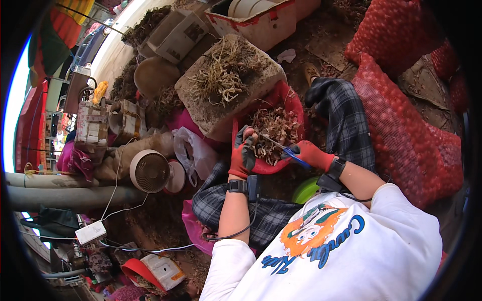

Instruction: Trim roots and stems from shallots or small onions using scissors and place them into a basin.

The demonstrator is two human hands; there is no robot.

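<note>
Red-gloved, our left grip (243,153) pinches a likely bulb (248,132) | right grip (313,154) holds scissors (295,156) | snip slowly, low over the basin (268,167)

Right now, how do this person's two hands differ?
The left hand shows a lot of dark grey on its glove; the right hand shows mostly red. The left holds what looks like a small reddish bulb; the right grips blue-handled scissors. Both wear gloves and a dark wrist strap.
</note>
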